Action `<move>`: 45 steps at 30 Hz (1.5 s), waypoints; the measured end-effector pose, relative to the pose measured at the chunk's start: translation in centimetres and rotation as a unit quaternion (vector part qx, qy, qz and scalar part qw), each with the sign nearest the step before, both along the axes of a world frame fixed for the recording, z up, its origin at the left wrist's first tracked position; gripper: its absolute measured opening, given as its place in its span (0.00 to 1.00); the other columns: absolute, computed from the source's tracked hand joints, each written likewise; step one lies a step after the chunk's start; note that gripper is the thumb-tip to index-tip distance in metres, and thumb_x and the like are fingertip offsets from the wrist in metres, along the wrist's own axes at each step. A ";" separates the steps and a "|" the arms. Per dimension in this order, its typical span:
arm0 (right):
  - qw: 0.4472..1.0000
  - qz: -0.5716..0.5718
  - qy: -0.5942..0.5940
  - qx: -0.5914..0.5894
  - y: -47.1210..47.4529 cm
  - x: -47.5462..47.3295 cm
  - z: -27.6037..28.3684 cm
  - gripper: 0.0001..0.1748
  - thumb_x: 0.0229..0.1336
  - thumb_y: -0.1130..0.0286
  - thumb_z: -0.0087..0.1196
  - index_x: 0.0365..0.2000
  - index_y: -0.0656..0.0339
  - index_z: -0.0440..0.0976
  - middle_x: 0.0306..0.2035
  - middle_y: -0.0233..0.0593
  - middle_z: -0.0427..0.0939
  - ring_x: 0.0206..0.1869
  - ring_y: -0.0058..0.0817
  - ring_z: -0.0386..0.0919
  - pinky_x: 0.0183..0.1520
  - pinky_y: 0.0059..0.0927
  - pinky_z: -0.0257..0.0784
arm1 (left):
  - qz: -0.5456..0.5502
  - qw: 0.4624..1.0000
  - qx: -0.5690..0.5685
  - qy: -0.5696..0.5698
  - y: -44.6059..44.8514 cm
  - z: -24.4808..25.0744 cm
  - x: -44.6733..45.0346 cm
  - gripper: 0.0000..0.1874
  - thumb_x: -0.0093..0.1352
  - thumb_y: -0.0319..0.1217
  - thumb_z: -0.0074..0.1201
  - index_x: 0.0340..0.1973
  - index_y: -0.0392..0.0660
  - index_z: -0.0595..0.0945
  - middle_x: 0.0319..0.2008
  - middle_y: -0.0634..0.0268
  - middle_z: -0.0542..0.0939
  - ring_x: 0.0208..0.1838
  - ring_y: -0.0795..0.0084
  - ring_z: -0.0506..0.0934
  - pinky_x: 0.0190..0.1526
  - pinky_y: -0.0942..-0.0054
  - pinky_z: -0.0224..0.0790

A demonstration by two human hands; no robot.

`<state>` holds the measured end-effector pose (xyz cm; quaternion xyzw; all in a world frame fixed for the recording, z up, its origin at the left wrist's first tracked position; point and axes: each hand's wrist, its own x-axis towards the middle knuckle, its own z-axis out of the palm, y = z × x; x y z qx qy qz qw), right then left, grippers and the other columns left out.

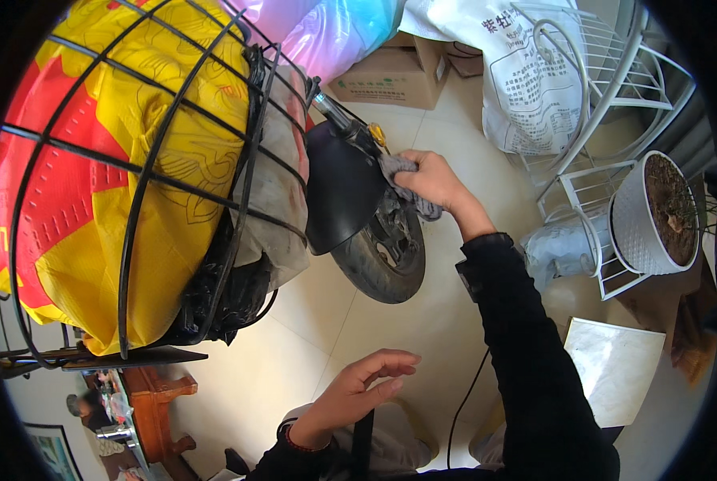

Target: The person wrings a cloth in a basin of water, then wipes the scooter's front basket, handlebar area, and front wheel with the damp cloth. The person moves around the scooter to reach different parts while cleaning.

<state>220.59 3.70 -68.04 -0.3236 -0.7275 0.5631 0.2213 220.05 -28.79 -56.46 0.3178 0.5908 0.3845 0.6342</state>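
My right hand [427, 178] holds a crumpled grey cloth [408, 183] against the front fork [351, 127] of a scooter or electric bike. Beside the cloth are a yellow reflector or lamp [377, 134], the black front mudguard [341, 186] and the front wheel with its black tyre [373, 270]. Nearer my body, my left hand [361, 388] hangs in the air with its fingers apart and nothing in it. A black wire basket [145, 174] fills the upper left, holding a yellow and red bag [172, 138].
A cardboard box [388, 81] and a white printed sack [530, 90] stand beyond the wheel. On the right, a white metal rack [575, 192] carries a potted plant [635, 222]. A black cable [468, 397] runs across the tiles. Another person [85, 409] is at the far lower left.
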 end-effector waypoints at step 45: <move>0.890 -0.203 -0.067 0.401 -3.4 -3.9 3.4 0.20 0.55 0.72 0.55 0.50 0.45 0.80 0.39 0.36 0.74 0.40 0.40 0.76 0.39 0.36 0.76 | 0.166 0.978 0.111 -0.060 3.9 -3.6 0.1 0.23 0.78 0.39 0.44 0.64 0.40 0.70 0.69 0.53 0.65 0.68 0.57 0.68 0.66 0.54 0.62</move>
